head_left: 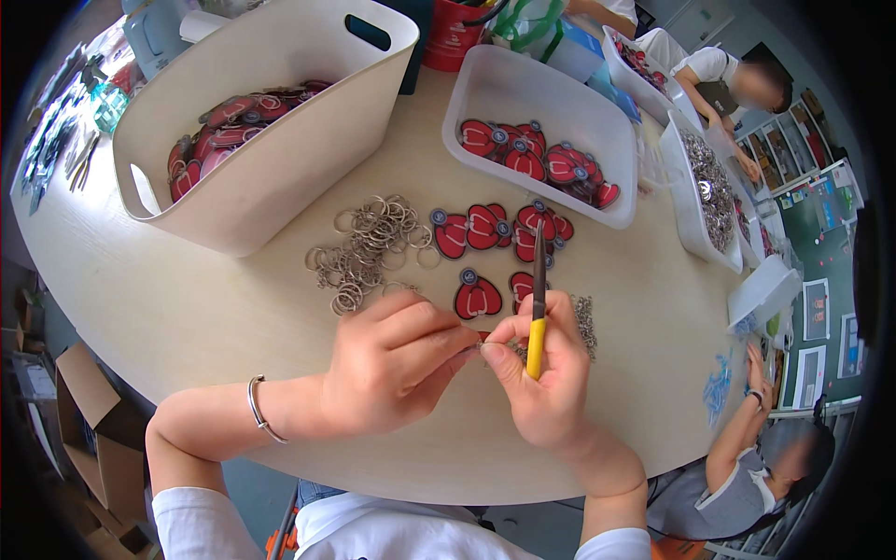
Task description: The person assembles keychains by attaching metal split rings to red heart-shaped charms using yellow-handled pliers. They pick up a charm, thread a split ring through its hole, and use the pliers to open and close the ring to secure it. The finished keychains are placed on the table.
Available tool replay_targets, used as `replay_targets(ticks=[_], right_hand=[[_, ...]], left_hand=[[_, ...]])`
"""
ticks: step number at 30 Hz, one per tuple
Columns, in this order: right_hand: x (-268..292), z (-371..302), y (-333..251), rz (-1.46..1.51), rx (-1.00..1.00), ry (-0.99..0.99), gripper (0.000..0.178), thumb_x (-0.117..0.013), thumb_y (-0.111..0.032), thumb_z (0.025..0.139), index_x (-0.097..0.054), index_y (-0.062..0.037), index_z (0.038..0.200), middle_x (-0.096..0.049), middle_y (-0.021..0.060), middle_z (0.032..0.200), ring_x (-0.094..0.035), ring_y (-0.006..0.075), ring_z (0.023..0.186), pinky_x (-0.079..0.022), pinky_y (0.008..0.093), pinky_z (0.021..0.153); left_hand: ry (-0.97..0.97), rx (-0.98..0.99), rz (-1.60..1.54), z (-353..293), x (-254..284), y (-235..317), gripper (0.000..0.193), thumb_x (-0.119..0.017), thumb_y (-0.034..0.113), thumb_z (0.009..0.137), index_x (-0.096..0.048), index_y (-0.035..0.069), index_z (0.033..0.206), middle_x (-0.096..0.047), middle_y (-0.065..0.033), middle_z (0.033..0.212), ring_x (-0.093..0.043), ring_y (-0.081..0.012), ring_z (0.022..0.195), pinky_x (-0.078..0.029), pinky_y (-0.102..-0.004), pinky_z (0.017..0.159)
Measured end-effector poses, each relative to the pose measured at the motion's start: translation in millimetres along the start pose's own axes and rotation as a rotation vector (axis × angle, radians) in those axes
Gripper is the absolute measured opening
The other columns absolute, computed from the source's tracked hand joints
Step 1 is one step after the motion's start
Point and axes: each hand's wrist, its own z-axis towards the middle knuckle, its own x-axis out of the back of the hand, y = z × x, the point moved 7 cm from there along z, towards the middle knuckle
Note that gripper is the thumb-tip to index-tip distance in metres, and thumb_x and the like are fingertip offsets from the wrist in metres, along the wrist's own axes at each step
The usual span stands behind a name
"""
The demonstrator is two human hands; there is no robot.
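Note:
Just above the near part of the table, my left hand (397, 359) and my right hand (549, 373) meet at their fingertips. The left fingers are pinched together; what lies between them is too small and covered to name. A pair of pliers (539, 313) with a yellow handle stands upright in my right hand, its dark jaws pointing away from me. Behind the hands lie red keychain charms (478, 296) with round dark tops. To their left is a loose pile of metal split rings (373, 238). Small metal links (585, 327) lie partly hidden beside my right hand.
A tall white bin (271, 187) with red charms stands at the back left. A translucent tub (551, 201) holds more charms. At the right are a tub (691, 224) of metal parts and blue pieces (717, 387). Co-workers (747, 476) sit along the right side.

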Motion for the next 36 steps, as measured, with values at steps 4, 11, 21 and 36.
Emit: replay_targets(ticks=[4,11,21,36], right_hand=[[3.6,8.4,-15.5,-0.166,0.122,-0.095,0.013,-0.071,-0.001,0.077,-0.061,0.0018,0.085,-0.046,0.0087,0.091,-0.051,0.0192,0.076,-0.044,0.0298,0.063],[6.3,4.3,-15.8,-0.214,0.150,-0.064,0.017,-0.072,0.004,0.072,-0.060,0.0020,0.084,-0.047,0.0114,0.094,-0.052,0.0209,0.075,-0.046,0.0302,0.061],[2.5,-3.9,-20.1,-0.242,0.158,0.051,0.020,-0.073,-0.001,0.072,-0.059,0.0010,0.086,-0.048,0.0135,0.091,-0.049,0.0250,0.075,-0.040,0.0327,0.059],[-26.7,14.5,15.6,-0.158,0.023,-0.126,0.014,-0.072,-0.004,0.073,-0.063,0.0001,0.083,-0.050,0.0116,0.089,-0.053,0.0265,0.079,-0.044,0.0363,0.068]], left_hand=[[0.009,-0.179,0.136,-0.9,3.0,8.3,0.029,-0.078,-0.001,0.055,-0.068,0.003,0.082,-0.061,-0.0031,0.077,-0.056,-0.0176,0.061,-0.043,-0.0270,0.046],[-0.023,-0.242,0.212,-0.1,3.1,13.5,0.028,-0.078,0.002,0.055,-0.068,0.002,0.081,-0.062,-0.0039,0.079,-0.056,-0.0168,0.060,-0.042,-0.0260,0.043],[-0.002,-0.167,0.153,-1.7,1.5,11.7,0.028,-0.077,0.000,0.054,-0.068,0.002,0.081,-0.059,-0.0026,0.075,-0.053,-0.0147,0.056,-0.040,-0.0261,0.042],[0.197,-0.089,0.150,39.3,91.5,12.3,0.019,-0.070,-0.007,0.073,-0.064,-0.008,0.091,-0.058,-0.0141,0.085,-0.056,-0.0216,0.073,-0.046,-0.0284,0.061]])
